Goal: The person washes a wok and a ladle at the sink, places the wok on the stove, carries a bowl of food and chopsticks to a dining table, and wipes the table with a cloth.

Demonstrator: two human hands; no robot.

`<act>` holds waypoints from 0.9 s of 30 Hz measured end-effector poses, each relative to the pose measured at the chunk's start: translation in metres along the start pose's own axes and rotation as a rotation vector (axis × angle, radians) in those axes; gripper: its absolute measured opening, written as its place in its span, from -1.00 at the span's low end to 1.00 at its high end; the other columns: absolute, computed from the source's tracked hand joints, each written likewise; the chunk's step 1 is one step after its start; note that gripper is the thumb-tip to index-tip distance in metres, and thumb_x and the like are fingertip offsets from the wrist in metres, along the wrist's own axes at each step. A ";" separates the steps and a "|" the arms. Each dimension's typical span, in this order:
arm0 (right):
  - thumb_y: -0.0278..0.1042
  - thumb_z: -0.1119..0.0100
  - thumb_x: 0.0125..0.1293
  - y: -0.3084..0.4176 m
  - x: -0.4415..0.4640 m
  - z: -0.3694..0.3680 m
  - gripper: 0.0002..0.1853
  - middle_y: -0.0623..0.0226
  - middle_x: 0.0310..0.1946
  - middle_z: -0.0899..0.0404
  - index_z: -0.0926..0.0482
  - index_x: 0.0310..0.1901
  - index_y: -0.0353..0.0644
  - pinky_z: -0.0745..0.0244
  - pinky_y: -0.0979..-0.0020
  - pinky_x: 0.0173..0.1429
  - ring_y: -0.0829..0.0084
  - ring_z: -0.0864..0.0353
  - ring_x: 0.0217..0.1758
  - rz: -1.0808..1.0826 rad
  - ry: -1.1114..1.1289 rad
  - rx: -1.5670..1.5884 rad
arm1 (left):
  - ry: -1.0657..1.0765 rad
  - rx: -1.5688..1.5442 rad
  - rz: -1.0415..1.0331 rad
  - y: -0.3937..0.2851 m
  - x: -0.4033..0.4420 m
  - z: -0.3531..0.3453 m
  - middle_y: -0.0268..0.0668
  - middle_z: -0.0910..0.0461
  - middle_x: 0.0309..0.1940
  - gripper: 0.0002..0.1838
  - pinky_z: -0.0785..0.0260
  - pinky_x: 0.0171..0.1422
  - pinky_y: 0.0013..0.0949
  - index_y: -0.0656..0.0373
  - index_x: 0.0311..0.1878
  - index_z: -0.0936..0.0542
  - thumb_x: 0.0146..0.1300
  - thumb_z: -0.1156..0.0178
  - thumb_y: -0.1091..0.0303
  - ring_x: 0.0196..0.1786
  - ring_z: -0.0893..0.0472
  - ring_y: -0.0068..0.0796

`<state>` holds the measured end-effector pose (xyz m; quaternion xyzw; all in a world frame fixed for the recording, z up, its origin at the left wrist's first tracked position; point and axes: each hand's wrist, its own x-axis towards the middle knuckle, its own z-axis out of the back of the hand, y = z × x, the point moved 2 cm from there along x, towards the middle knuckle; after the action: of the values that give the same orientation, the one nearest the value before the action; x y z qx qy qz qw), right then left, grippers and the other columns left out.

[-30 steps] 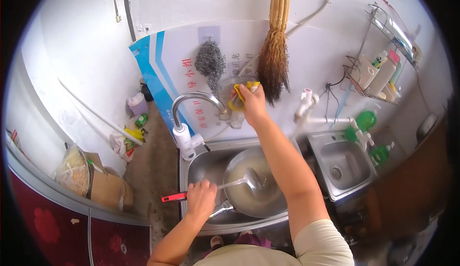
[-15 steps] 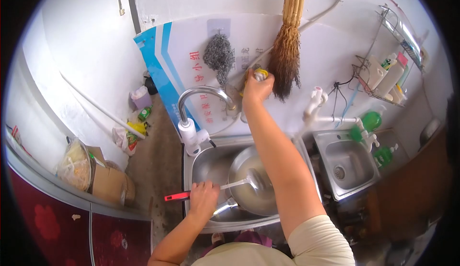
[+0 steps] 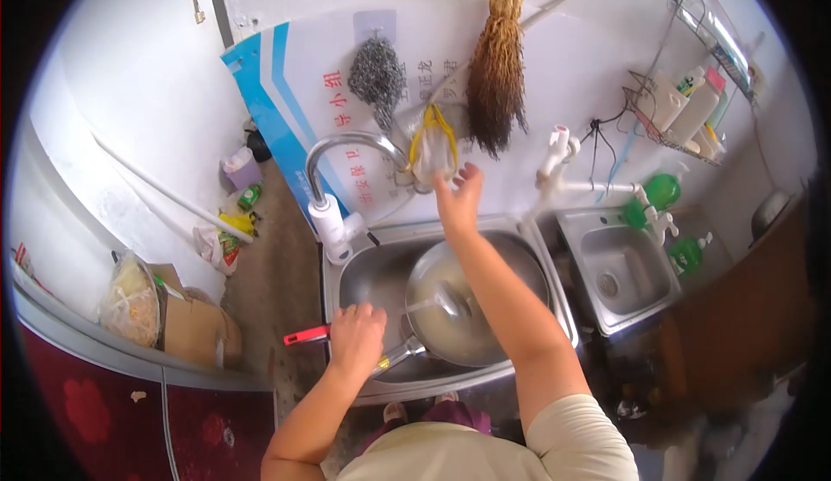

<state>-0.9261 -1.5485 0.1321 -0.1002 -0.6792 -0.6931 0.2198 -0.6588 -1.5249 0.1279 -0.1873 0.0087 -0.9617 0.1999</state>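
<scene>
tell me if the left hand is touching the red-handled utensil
Touching: the head view shows the left hand closed around the red-handled utensil, its red end sticking out.

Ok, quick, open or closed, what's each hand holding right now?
Left hand: closed, holding the long red-handled metal ladle.
Right hand: open, by the yellow-edged translucent plastic bag; contact with it can't be told.

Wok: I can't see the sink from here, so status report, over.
Left hand gripping red-handled utensil. Right hand open at yellow-edged pouch, contact unclear. Wok in sink, cloudy liquid inside. Right forearm hides part of wok.
</scene>
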 end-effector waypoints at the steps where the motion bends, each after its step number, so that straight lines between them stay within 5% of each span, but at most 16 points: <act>1: -0.26 -0.22 0.13 -0.006 -0.016 0.012 -0.55 0.08 -0.17 -0.45 -0.37 -0.05 -0.39 -0.36 0.36 0.03 0.32 -0.45 -0.08 0.032 0.083 -0.053 | 0.006 0.008 -0.004 -0.001 0.002 0.001 -0.26 -0.46 -0.51 -0.97 -0.28 -0.22 -0.22 0.11 -0.53 -0.51 -0.11 -0.15 0.46 -0.33 -0.52 -0.26; 3: -0.22 -0.12 0.24 -0.012 -0.045 0.045 -0.66 0.15 -0.31 -0.50 -0.44 -0.13 -0.37 -0.43 0.40 -0.09 0.39 -0.51 -0.21 0.098 0.252 -0.151 | -0.008 0.039 -0.039 -0.003 0.007 0.002 -0.27 -0.46 -0.54 -0.97 -0.27 -0.23 -0.24 0.12 -0.54 -0.50 -0.12 -0.16 0.46 -0.36 -0.52 -0.28; 5: -0.09 0.10 0.37 0.020 -0.079 0.083 -0.61 0.24 -0.52 -0.54 -0.53 -0.26 -0.31 -0.46 0.48 -0.34 0.47 -0.53 -0.46 -0.484 0.723 0.053 | -0.001 0.068 -0.069 -0.006 0.012 0.003 -0.28 -0.46 -0.57 -0.97 -0.27 -0.24 -0.26 0.12 -0.55 -0.50 -0.12 -0.15 0.45 -0.39 -0.52 -0.29; 7: 0.03 0.21 0.40 0.016 -0.114 0.107 -0.50 0.28 -0.61 -0.54 -0.55 -0.35 -0.27 -0.41 0.53 -0.52 0.50 -0.48 -0.62 -0.555 0.983 -0.119 | 0.001 0.088 -0.066 -0.010 0.017 0.000 -0.28 -0.48 -0.57 -0.99 -0.28 -0.26 -0.28 0.11 -0.55 -0.50 -0.09 -0.13 0.45 -0.41 -0.55 -0.30; 9: 0.06 0.20 0.39 0.013 -0.145 0.121 -0.50 0.21 -0.41 -0.59 -0.52 -0.29 -0.28 -0.47 0.49 -0.34 0.48 -0.56 -0.43 -0.894 1.061 -0.017 | 0.029 0.085 -0.051 -0.020 0.022 -0.004 -0.27 -0.50 -0.56 -0.98 -0.29 -0.27 -0.29 0.11 -0.56 -0.51 -0.08 -0.11 0.45 -0.41 -0.57 -0.30; 12: -0.05 0.12 0.39 -0.001 -0.168 0.117 -0.60 0.18 -0.23 -0.57 -0.47 -0.20 -0.29 -0.47 0.43 -0.11 0.44 -0.56 -0.19 -1.125 0.759 0.522 | 0.058 0.030 -0.071 -0.043 0.024 -0.019 -0.24 -0.53 -0.53 -0.98 -0.33 -0.28 -0.28 0.13 -0.53 -0.51 -0.05 -0.09 0.45 -0.41 -0.59 -0.28; 15: -0.15 0.00 0.35 -0.015 -0.173 0.120 -0.71 0.18 -0.15 -0.54 -0.39 -0.12 -0.24 -0.45 0.37 0.04 0.40 -0.54 -0.07 -1.009 0.604 0.628 | 0.085 -0.125 -0.078 -0.065 0.017 -0.032 -0.21 -0.53 -0.50 -0.85 -0.37 -0.23 -0.22 0.18 -0.39 -0.51 -0.12 -0.14 0.53 -0.35 -0.58 -0.21; 18: -0.31 -0.01 0.34 -0.012 -0.168 0.133 -0.82 0.19 -0.18 -0.54 -0.39 -0.15 -0.21 -0.47 0.34 0.04 0.39 -0.55 -0.10 -1.076 0.454 0.649 | 0.124 -0.349 -0.122 -0.073 0.006 -0.042 -0.08 -0.56 -0.35 -0.76 -0.41 -0.17 -0.15 0.30 -0.18 -0.48 0.02 -0.10 0.50 -0.28 -0.58 -0.10; 22: -0.36 0.05 0.35 -0.016 -0.166 0.147 -0.84 0.20 -0.21 -0.55 -0.39 -0.14 -0.26 -0.49 0.29 0.03 0.38 -0.57 -0.11 -0.998 0.483 0.640 | 0.413 -0.320 0.011 -0.076 -0.003 -0.033 -0.03 -0.55 -0.25 -0.70 -0.43 -0.12 -0.11 0.34 -0.07 -0.42 0.12 -0.07 0.44 -0.23 -0.57 -0.02; 27: -0.34 0.10 0.37 -0.002 -0.161 0.158 -0.81 0.21 -0.23 -0.56 -0.40 -0.15 -0.29 -0.55 0.31 -0.10 0.38 -0.60 -0.19 -0.845 0.560 0.473 | 0.447 -0.259 0.085 -0.072 -0.002 -0.018 -0.08 -0.55 -0.34 -0.75 -0.42 -0.21 -0.12 0.25 -0.15 -0.42 0.12 -0.13 0.36 -0.28 -0.57 -0.05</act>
<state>-0.8102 -1.3653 0.0693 0.4206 -0.7130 -0.5497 0.1116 -0.6910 -1.4584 0.1175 0.0063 0.1836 -0.9608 0.2076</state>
